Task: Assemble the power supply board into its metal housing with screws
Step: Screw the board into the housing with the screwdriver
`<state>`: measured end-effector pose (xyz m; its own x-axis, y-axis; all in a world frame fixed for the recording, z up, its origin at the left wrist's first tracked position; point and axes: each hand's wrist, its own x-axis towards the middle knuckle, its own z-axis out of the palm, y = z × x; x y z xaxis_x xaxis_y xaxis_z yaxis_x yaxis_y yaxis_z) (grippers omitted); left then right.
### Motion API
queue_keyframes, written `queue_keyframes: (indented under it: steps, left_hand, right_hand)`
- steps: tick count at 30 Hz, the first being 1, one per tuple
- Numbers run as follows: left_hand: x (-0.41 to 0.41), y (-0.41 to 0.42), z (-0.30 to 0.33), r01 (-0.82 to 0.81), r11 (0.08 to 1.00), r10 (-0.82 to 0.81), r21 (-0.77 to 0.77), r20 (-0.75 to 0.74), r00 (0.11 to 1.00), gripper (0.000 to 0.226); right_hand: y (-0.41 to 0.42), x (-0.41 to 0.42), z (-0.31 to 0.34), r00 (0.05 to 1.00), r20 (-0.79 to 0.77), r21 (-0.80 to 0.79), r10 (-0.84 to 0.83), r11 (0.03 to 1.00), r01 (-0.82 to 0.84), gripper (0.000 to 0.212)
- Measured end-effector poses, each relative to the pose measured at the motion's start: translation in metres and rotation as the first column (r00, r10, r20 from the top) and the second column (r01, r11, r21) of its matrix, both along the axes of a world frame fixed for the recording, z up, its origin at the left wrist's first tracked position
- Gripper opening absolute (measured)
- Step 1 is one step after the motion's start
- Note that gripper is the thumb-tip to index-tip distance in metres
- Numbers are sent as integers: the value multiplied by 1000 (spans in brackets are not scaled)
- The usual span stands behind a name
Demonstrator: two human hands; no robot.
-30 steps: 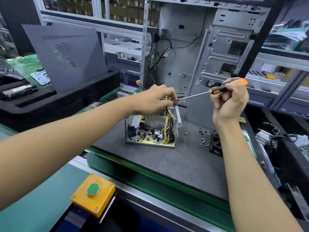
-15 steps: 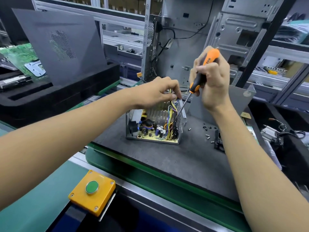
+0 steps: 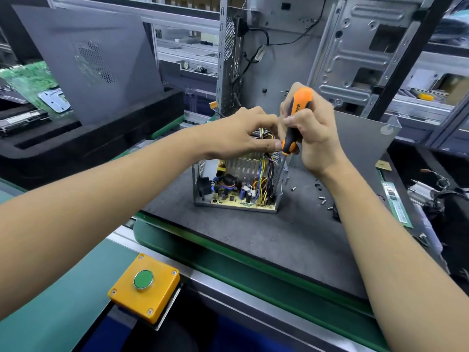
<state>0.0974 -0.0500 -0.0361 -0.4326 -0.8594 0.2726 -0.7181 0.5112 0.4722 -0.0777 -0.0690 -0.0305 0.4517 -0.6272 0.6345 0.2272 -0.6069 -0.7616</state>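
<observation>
- My right hand [image 3: 313, 134] grips the screwdriver [image 3: 295, 118] upright above the metal housing [image 3: 237, 184], aiming to drive a screw.
- My left hand [image 3: 243, 134] steadies the housing's top edge, fingers curled over it; the power supply board [image 3: 238, 196] sits inside.

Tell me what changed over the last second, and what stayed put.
The right hand swung the orange screwdriver from nearly level to steeply upright and brought it in over the right wall of the metal housing, close beside the left hand. The left hand stayed on the housing's top edge by the wires; the loose screws lie as before.
</observation>
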Motion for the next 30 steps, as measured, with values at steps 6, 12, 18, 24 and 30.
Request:
queue_keyframes:
  steps: [6,12,18,24,30]
  left_hand:
    - [2,0,-2,-16,1000,16,-9,6,1000,24]
    - [0,1,0,-27,1000,27,2,15,1000,24]
    - [-1,3,0,-26,1000,26,6,7,1000,21]
    - [-1,5,1,-24,1000,24,7,15,1000,24]
    - [-3,8,4,-4,1000,3,20,21,1000,11]
  right_hand:
    - [-1,1,-6,999,-41,-7,7,1000,-7,16]
    - [-3,0,-11,999,-41,0,13,1000,-13,15]
    - [-3,0,-13,999,-39,-5,10,1000,-10,15]
    - [-3,-1,-15,998,-57,-3,8,1000,-8,23]
    - [-2,-1,-17,997,-73,10,-12,1000,13,29]
